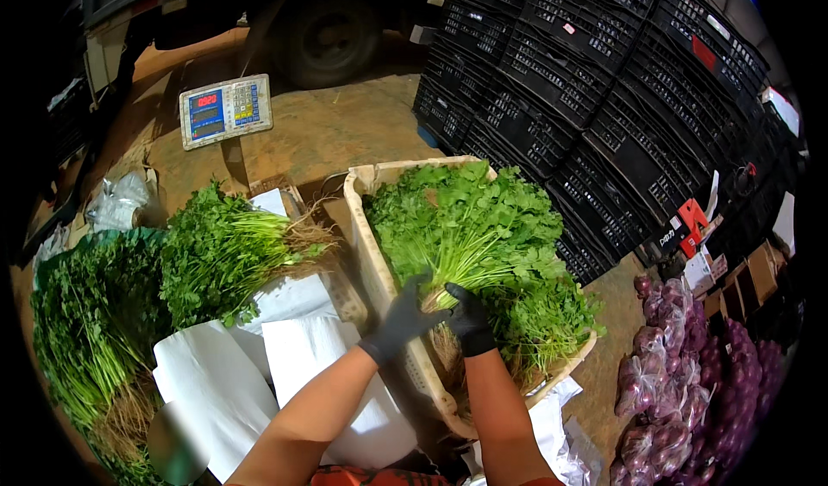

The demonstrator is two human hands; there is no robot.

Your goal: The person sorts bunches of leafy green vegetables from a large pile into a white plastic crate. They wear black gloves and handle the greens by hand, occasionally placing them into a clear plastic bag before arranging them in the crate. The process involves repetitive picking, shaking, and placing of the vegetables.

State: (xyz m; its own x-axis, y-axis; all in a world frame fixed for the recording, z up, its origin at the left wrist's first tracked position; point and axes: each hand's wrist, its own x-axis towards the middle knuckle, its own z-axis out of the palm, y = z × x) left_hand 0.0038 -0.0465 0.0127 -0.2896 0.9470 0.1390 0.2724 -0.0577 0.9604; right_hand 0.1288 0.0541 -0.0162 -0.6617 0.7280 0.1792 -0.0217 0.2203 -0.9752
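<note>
My left hand (403, 318) and right hand (470, 319), thinly gloved in dark grey, both curled closed around stem base of leafy bunch (466, 257). Bunch held over cream plastic tub (366, 240), oblong, grimy-rimmed, heaped with frilly green leaves (509, 210); stringy brown roots (444, 348) toward near end. Left of tub: smooth, curling white paper (216, 400); more rooted greens (95, 313). Right: purple onions (655, 382), round, in crinkled clear plastic. Beyond: stacked black crates (595, 98), lattice-sided.
</note>
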